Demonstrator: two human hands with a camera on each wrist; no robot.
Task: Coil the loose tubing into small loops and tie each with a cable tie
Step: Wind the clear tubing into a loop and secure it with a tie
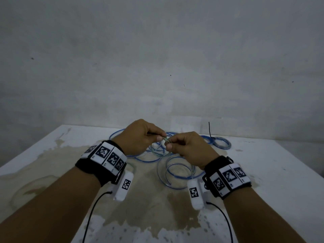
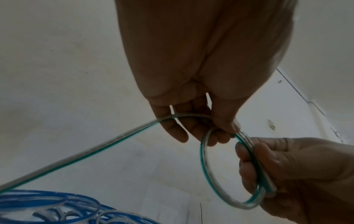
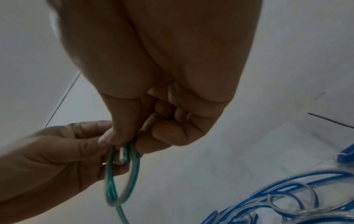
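Observation:
Above the white table (image 1: 263,172), both hands meet on a clear tube with a green stripe. It is bent into one small loop (image 2: 203,159), also seen as the loop (image 3: 112,181) in the right wrist view. My left hand (image 1: 160,136) pinches the tube at the loop's top, shown as the left hand (image 2: 224,133) in its own wrist view. My right hand (image 1: 169,144) grips the loop's side together with the cut end; it appears as the right hand (image 3: 132,144) from its wrist. The tube's free length (image 2: 86,154) trails down to the left.
Loose blue-striped tubing (image 1: 177,172) sprawls on the table under and behind the hands. A small coil (image 1: 222,145) lies at the back right with a black cable tie (image 1: 210,130) sticking up from it. A brown stain (image 1: 149,207) covers the table's middle.

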